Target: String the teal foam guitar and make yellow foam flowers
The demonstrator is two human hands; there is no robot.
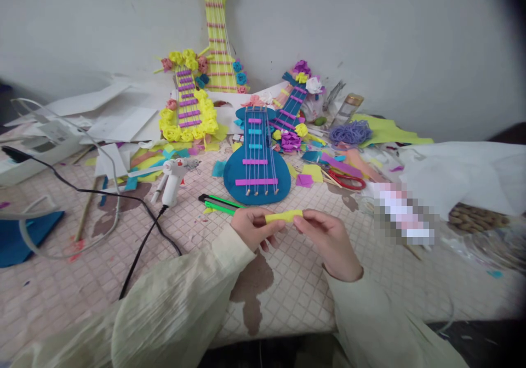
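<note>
A small yellow paper strip [283, 216] is stretched between both hands above the table. My left hand [253, 229] pinches its left end, and my right hand [324, 236] pinches the right end. Just beyond the hands lies a blue paper guitar [257, 170] with purple and light blue bars and thin strings. A green and black cutter [219, 204] rests beside the guitar's lower left edge, close to my left hand.
A white glue gun [173, 181] with a black cable stands at the left. Red-handled scissors [347, 180] lie right of the guitar. Flower-trimmed paper guitars [189, 99], purple yarn [350, 132] and paper scraps line the back. A white plastic bag [460, 170] is at the right.
</note>
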